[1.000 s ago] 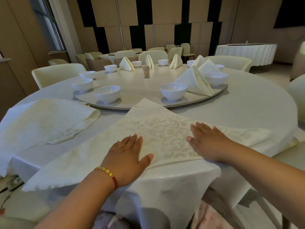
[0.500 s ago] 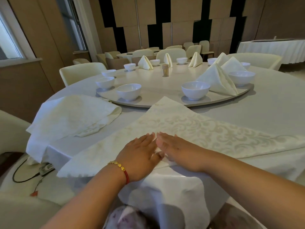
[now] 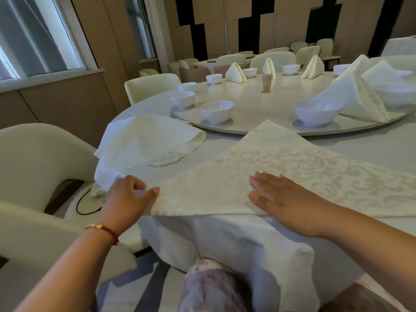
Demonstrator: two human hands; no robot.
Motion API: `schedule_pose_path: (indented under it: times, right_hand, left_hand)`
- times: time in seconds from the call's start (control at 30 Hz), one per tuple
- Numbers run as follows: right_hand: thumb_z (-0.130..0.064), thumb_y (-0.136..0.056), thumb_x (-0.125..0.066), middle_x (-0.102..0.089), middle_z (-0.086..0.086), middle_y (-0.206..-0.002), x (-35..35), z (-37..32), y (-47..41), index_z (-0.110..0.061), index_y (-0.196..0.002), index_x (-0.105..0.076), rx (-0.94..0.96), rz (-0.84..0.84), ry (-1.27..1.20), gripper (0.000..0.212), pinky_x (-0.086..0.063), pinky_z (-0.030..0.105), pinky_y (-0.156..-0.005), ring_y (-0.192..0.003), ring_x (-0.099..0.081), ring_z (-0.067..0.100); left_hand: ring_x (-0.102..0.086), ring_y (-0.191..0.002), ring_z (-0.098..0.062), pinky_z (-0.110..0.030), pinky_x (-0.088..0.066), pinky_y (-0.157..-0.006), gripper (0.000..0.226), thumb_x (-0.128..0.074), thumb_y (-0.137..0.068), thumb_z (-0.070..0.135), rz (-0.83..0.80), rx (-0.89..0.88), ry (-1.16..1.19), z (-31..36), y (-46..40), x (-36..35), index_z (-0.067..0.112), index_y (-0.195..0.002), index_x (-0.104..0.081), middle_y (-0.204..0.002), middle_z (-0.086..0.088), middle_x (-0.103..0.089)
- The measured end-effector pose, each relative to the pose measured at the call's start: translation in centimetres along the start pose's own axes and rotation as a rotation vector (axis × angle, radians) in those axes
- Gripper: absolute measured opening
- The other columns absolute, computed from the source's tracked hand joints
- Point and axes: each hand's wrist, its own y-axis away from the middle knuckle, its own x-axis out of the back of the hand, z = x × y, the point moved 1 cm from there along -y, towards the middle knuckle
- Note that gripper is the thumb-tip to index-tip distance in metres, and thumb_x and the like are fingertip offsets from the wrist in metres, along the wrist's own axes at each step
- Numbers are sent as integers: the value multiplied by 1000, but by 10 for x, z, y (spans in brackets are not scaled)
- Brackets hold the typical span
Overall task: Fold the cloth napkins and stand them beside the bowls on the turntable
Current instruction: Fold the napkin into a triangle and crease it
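- Since half a second ago, both hands have parted: the left hand [image 3: 128,194] has slid out to the folded napkin's left tip, and the right hand [image 3: 282,197] has shifted rightward.
- Stack of unfolded napkins [image 3: 148,140] lies at the table's left edge, apart from the turntable [image 3: 265,109].
- Left hand pinches the pointed corner of the triangular patterned napkin [image 3: 281,163] between thumb and curled fingers.
- Right hand lies flat, fingers straight and together, pressing that napkin near the table edge.
- Nearest white bowl [image 3: 317,111] sits beyond, touching a standing folded napkin [image 3: 358,97].
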Motion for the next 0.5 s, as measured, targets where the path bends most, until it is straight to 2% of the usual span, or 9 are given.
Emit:
schedule_pose_path:
  times: [0.07,0.13,0.2,0.3,0.37,0.43,0.5]
  right_hand:
    - [-96,-45,18,9,-17,-159,-3,-7,-1,-33,-153,0,26,-2,24,127,9,24,-117,-142,14,-5]
    - [-90,-56,13,10,-16,-159,-6,-16,0,-32,-153,1,49,3,52,114,9,25,-118,-143,14,-3]
    - [-81,-64,5,10,-14,-160,-7,-23,1,-31,-154,1,54,9,87,103,8,26,-118,-144,14,-1]
    - [-78,-71,-4,5,-13,-161,-5,-30,3,-29,-154,-3,51,32,110,96,6,25,-119,-145,9,0]
    - [-75,-82,-19,-8,-11,-161,-6,-35,4,-28,-154,-11,71,88,107,86,-3,24,-119,-146,-3,4]
    - [-70,-86,-37,-31,-10,-151,-10,-45,5,-28,-149,-26,133,173,116,76,-22,25,-114,-139,-26,9]
    - [-67,-84,-46,-47,-11,-131,-14,-57,5,-28,-136,-42,208,270,139,66,-37,26,-99,-121,-44,11]
  left_hand:
    - [-35,-53,-17,-24,-28,-51,39,-59,-90,40,-129,54,71,-8,2,3,11,-65,-51,-58,-4,-38]
    - [-32,-56,-19,-24,-26,-52,38,-59,-91,37,-234,83,138,-10,2,5,11,-65,-45,-60,-6,-34]
    - [-40,-62,-18,-25,-33,-59,32,-64,-89,29,-284,136,269,-16,0,7,11,-70,-45,-69,-7,-43]
    - [-56,-78,-23,-31,-51,-65,20,-73,-80,10,-380,281,602,-22,-5,14,12,-81,-53,-95,-14,-59]
    - [-59,-73,-22,-29,-55,-59,37,-85,-61,12,-495,287,760,-22,-7,22,15,-85,-56,-96,-17,-62]
    - [-52,-56,-16,-24,-49,-48,51,-91,-44,19,-593,257,885,-19,-9,30,15,-83,-59,-80,-13,-62]
    - [-42,-47,-12,-21,-43,-43,29,-85,-59,11,-630,242,1022,-12,-12,37,12,-76,-62,-72,-9,-58]
